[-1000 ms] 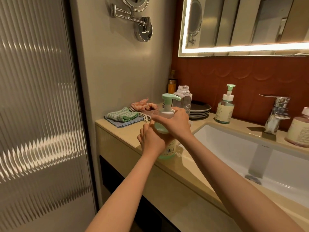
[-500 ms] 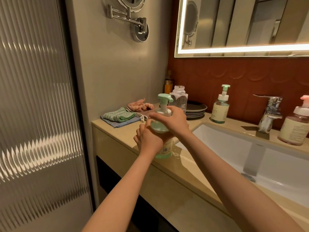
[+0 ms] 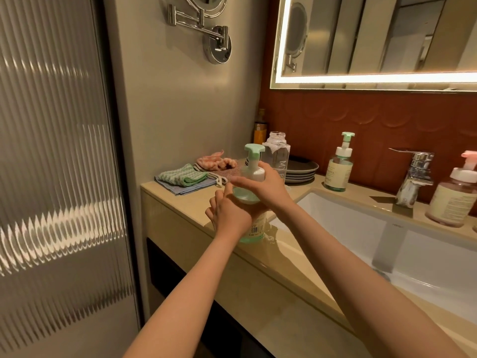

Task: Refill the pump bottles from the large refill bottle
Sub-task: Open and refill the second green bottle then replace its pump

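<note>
View from a head camera, looking down at a bathroom counter (image 3: 196,202) with a white sink (image 3: 361,228) set into it. Just left of the sink, near the counter's front edge, a green pump bottle (image 3: 246,198) stands upright with its base on the counter.

The left hand (image 3: 229,215) is wrapped around the bottle's body, holding it steady. The right hand (image 3: 263,184) comes over from the sink side and clasps the white collar under the pump head, fingers curled across the front.

Over the last second almost nothing has changed. Both hands keep the same grasp, the bottle stands on the same spot, and the pump nozzle still points toward the sink. The pump is still seated, with no gap at the neck. This looks like twisting the collar, but whether it is being loosened or tightened cannot be told.

Behind the held bottle, left of the sink's back corner, stands a clear bottle (image 3: 277,151) with an open neck, probably the refill bottle. Behind the sink are a second green pump bottle (image 3: 339,166), a chrome tap (image 3: 415,174) and a pink pump bottle (image 3: 456,195). Further left of the sink lie folded cloths (image 3: 183,177) and stacked plates (image 3: 300,169).
</note>
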